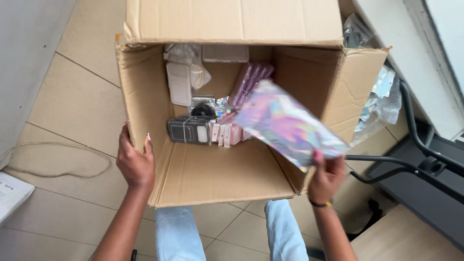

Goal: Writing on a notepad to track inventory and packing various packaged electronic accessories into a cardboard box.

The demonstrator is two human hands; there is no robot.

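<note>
A large open cardboard box (208, 174) stands on the tiled floor in front of me. My left hand (135, 162) grips the box's left wall near its front corner, thumb inside. My right hand (326, 176) holds a shiny iridescent pouch (285, 123) by its lower end, tilted over the box's right side. Inside the box lie a dark rectangular device (189, 130), several small pink packs (224, 133), purple slim boxes (251, 79) and white plastic-wrapped items (181, 79).
My legs in light blue jeans (176, 234) show below the box. A cord (58, 159) loops on the floor at left, beside a white paper (12, 193). Crumpled shiny bags (382, 104) and a black chair base (415, 159) stand to the right.
</note>
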